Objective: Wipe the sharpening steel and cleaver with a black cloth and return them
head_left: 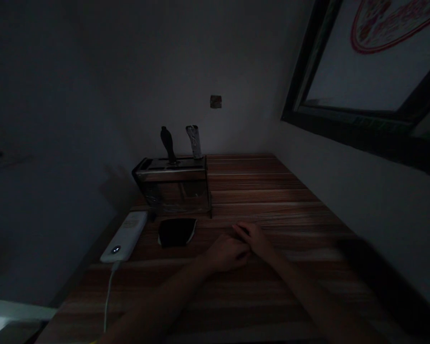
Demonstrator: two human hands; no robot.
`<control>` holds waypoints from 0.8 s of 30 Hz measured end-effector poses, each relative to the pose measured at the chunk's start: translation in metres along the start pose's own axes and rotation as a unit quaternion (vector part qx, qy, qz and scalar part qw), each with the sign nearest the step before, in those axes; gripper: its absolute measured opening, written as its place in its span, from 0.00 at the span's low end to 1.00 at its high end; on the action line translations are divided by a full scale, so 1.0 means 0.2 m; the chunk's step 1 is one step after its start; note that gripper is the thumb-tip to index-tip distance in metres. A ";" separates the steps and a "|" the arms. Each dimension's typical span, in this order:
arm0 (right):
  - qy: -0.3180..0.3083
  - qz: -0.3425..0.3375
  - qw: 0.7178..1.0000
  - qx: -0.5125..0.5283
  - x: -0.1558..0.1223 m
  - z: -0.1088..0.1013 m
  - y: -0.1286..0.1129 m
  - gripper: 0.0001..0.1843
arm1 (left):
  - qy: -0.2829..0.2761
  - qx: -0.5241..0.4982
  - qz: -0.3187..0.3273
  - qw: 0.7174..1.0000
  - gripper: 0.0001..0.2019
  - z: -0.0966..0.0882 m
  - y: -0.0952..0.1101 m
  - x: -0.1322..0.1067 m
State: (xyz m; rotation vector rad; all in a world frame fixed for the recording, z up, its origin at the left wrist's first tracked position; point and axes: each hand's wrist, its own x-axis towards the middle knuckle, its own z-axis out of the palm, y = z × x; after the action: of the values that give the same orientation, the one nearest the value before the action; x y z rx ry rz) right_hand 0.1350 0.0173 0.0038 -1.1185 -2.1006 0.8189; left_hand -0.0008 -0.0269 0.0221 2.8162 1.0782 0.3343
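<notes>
In dim light, my left hand (228,252) rests on the wooden tabletop, its fingers curled loosely with nothing visible in them. Against it lies my right hand (257,240), fingers stretched out toward the left, touching the left hand around its knuckles. Shadow hides part of the fingers where the hands meet. Left of them is a small black item (177,232) with a pale edge, perhaps a pouch or mask; its kind is unclear. Farther left lies a white power bank (126,236) with a lit round display and a cable (108,296) plugged into its near end.
A knife block (172,186) with clear sides stands at the back left; a black handle (167,143) and a grey patterned handle (194,142) stick up from it. Walls border the table (251,181). A framed panel (347,129) hangs at right, above a dark long shape (383,282).
</notes>
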 end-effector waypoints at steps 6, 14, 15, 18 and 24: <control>-0.001 -0.005 1.000 -0.001 0.00 0.00 0.01 0.19 | -0.001 -0.009 0.000 1.000 0.09 0.01 0.00 0.00; -0.005 -0.003 1.000 0.002 0.00 -0.01 -0.01 0.20 | 0.008 -0.009 0.006 1.000 0.09 0.01 -0.01 0.00; -0.005 -0.003 1.000 0.003 0.00 -0.01 -0.01 0.19 | 0.010 -0.008 0.006 1.000 0.09 0.01 -0.01 0.00; -0.003 -0.003 1.000 0.005 0.00 0.00 0.00 0.19 | 0.011 -0.011 0.008 1.000 0.09 0.01 -0.01 0.00; 0.006 0.003 1.000 -0.004 -0.01 0.01 0.01 0.19 | 0.004 -0.016 0.007 1.000 0.09 0.01 -0.01 0.00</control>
State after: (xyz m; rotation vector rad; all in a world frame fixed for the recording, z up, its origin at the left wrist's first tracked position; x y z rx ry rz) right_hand 0.1357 0.0173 0.0003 -1.1324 -2.0942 0.8048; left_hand -0.0015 -0.0253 0.0194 2.7986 1.0453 0.3613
